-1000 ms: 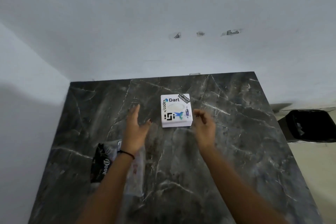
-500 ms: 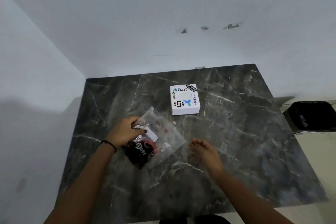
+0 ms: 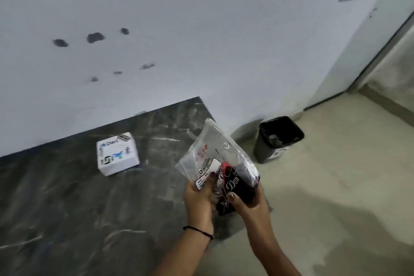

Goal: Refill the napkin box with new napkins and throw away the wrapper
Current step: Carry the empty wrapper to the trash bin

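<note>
Hands first, nearest the camera: left hand (image 3: 198, 197), a dark band at its wrist, and right hand (image 3: 247, 203), both closed on the wrapper (image 3: 215, 163), fingers (image 3: 233, 196) of the right pinching its dark lower end and the left gripping the clear side by the white label. Half a second ago only the left hand held this wrapper, low over the surface, while the right hovered open beside it; now both hold it raised over the right-hand edge of the surface (image 3: 78, 208), and the view has swung right so the bin sits in frame. Judged from that, the refilling step is likely finished and disposal is the step in hand. Wrapper: thin transparent plastic, crinkled, standing tall and slack at its open top, with red print, a white label and a black panel bearing script lettering at the bottom; it appears flat, though whether any napkins remain inside cannot be told. Napkin box (image 3: 117, 154): white, square, sticker-covered on top, resting on the dark veined surface near the wall, well apart from the hands. Bin (image 3: 264, 148): black, lined, open-topped, on the pale floor beyond the surface's corner, near the wall. Wall: plain, pitted with several dark marks.
</note>
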